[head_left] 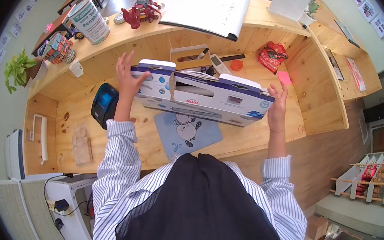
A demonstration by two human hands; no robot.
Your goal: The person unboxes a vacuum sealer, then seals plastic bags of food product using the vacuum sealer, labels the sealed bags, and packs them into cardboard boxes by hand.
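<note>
Left hand and right hand, palms open and fingers spread, clamp the long box by its ends above the desk. Held by pressure alone, it could slip.

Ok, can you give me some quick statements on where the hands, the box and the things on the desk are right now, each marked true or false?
1. The left hand and right hand hold the long box, one at each end. True.
2. The red packet lies beside the left hand. False: it lies beyond the right hand, on the desk.
3. The cartoon mouse pad lies on the desk, nearer the person than the box. True.
4. The black device with the blue screen sits on top of the box. False: it stands on the desk by the left forearm.
5. The open book lies on the raised counter beyond the box. True.
</note>
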